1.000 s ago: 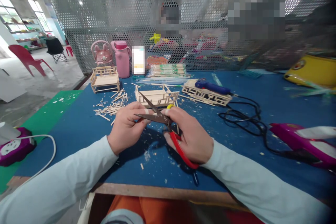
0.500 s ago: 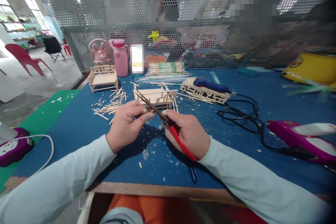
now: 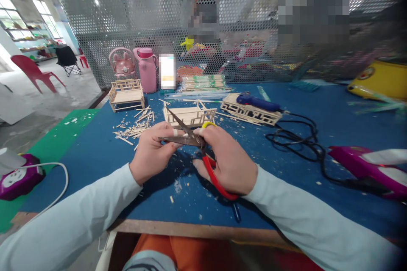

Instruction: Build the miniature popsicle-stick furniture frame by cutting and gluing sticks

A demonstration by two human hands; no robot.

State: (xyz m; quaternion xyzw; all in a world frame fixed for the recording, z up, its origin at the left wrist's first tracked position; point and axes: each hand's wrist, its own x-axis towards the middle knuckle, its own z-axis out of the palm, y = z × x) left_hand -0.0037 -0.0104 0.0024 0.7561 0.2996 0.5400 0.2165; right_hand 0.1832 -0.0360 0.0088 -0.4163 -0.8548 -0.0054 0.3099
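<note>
Head view: at the centre of the frame, the right hand point(image 3: 233, 156) is wrapped around the red-handled scissors point(image 3: 197, 140), blades parted. Just left, the left hand point(image 3: 152, 150) has thumb and fingers drawn together at the lower blade; I cannot tell what they pinch. A clean snip would call for cutting near the pivot, fingertips clear, tips off the miniature stick-built bench point(image 3: 182, 114) just above.

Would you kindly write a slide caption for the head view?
Right hand holds open red-handled scissors near the left hand, before small wooden models.
</note>
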